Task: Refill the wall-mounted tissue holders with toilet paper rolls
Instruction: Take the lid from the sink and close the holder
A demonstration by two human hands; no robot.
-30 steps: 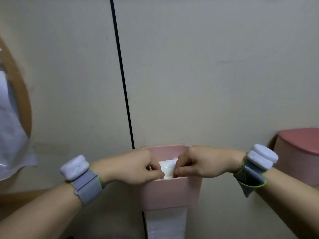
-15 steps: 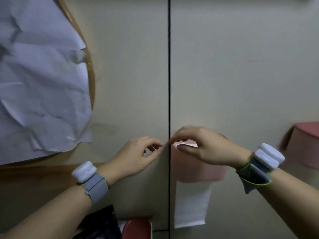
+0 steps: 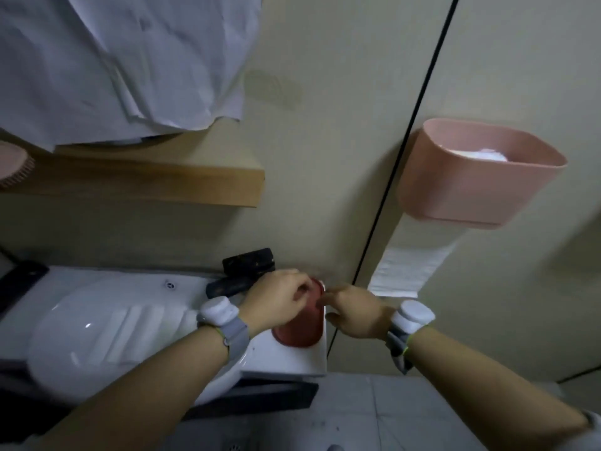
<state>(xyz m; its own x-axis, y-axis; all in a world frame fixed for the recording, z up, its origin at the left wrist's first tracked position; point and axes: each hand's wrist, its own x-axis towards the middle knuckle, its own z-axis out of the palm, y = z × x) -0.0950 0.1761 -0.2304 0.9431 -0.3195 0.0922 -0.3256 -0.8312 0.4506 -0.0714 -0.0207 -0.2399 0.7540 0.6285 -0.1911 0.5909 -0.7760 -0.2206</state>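
Our two bare forearms, each with a wrist-worn device

On our left wrist (image 3: 224, 323) we wear a grey fabric band (image 3: 234, 336) with a thin yellow-green edge, carrying a rounded white pod (image 3: 217, 311) on top. Our right wrist (image 3: 406, 327) has the same kit: a white rounded pod (image 3: 414, 314) on a grey strap (image 3: 398, 345) trimmed in yellow-green, its loose end hanging below. Both forearms are uncovered; a pale sleeve edge (image 3: 593, 424) shows at the right elbow.

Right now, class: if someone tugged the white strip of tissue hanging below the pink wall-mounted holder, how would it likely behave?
The white tissue strip hangs limp against the wall, so it is probably floppy and very light. It looks thin, so a sharp tug may tear it. It trails from the pink wall-mounted holder, so a gentle pull would likely draw more out.
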